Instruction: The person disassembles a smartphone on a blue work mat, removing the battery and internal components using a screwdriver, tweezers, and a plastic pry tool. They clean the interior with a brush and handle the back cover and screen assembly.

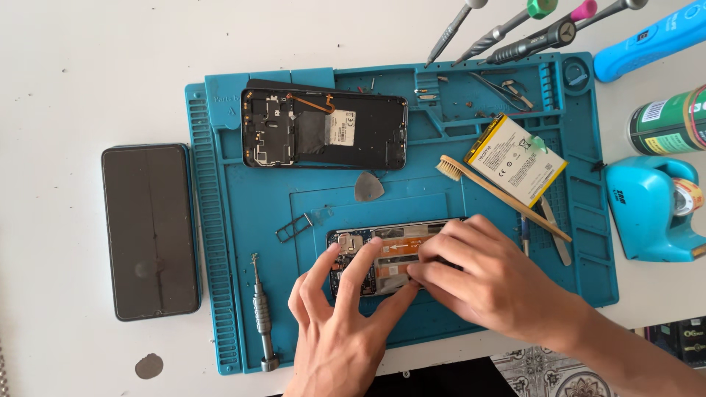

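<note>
Far left on the white table (66,88): a dark phone screen panel (150,231), lying flat just off the edge of the blue repair mat (243,213). Near the mat's lower left edge, a small metal screwdriver (261,316), lengthwise, with a SIM tray (294,227) a little above and right of it. At the mat's top, an opened phone rear housing (323,129), inside face up, orange flex cable showing; below its right end, a grey triangular pick (368,187).

Lower centre of the mat: the opened phone body (390,254), circuit board exposed at its left end, partly covered by both hands. Left hand (342,323) reaching up from the bottom edge, fingers spread, index and middle fingertips pressed on the board end, thumb angled toward the middle of the phone. Right hand (485,279) coming in from the lower right, fingers close together and curled, fingertips pinching down at the phone's middle; whatever lies between them too small to tell.

Right of the phone: a bamboo brush (500,197) lying diagonally, a white-and-yellow battery (515,158) above it, tweezers (555,235) beside. Beyond the top edge, several precision screwdrivers (515,33). Far right: a turquoise tape dispenser (654,209).
</note>
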